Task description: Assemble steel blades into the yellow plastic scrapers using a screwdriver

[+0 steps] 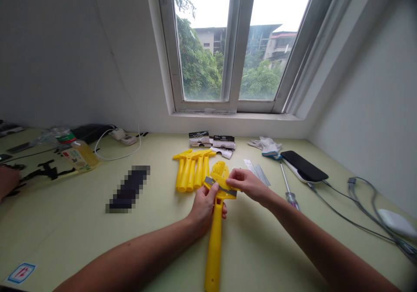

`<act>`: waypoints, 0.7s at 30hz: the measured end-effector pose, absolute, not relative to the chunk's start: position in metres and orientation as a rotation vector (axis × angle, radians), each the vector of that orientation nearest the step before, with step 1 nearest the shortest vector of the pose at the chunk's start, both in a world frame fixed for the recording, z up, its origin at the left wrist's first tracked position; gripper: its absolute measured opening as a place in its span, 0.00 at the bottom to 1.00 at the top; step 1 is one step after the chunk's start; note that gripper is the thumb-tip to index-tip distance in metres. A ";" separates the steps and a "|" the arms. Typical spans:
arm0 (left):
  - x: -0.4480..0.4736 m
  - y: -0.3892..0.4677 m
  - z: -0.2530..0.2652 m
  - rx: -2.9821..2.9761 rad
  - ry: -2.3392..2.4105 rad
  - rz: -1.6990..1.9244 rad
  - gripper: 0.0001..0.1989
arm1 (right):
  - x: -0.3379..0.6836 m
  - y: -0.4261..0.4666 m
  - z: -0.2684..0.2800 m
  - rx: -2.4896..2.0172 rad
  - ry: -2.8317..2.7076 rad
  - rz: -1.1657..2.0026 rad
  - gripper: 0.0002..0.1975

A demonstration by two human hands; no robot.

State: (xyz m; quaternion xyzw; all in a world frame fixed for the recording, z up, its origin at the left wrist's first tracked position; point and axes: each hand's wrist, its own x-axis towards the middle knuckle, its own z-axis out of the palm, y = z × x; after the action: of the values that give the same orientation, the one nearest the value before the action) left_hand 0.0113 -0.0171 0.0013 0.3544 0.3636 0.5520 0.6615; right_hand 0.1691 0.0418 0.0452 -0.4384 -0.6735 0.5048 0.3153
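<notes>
A yellow scraper (214, 244) points its long handle toward me, with my left hand (202, 207) closed around its head end and the thumb on top. Across the head lies a flat grey blade (231, 192). My right hand (249, 184) pinches the right end of a small yellow cover plate (221, 180), which is held at the blade; whether it is seated cannot be told. Just behind are loose yellow plates (218, 167), partly hidden by the hands. Several yellow scraper handles (186, 174) lie side by side to the left.
Grey-white strips (262, 174) and a screwdriver (286, 183) lie to the right, near a black phone (304, 165) with cables. Gloves (267, 145) and black-and-white packages (223, 142) lie by the window. A drink bottle (80, 155) and another person's hand (9, 181) are at left.
</notes>
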 end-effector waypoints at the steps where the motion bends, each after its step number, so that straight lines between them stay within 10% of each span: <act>1: 0.011 -0.017 0.001 0.804 0.812 1.241 0.20 | 0.169 0.042 0.045 -1.155 -1.784 1.351 0.16; 21: 0.010 -0.017 -0.001 0.858 0.741 1.159 0.21 | 0.169 0.040 0.039 -1.000 -1.891 1.568 0.16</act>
State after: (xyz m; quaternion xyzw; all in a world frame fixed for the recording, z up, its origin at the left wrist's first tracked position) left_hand 0.0100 -0.0173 -0.0013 0.3836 0.3311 0.5180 0.6892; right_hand 0.1686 0.0404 0.0386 -0.3659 -0.6918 0.5736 0.2420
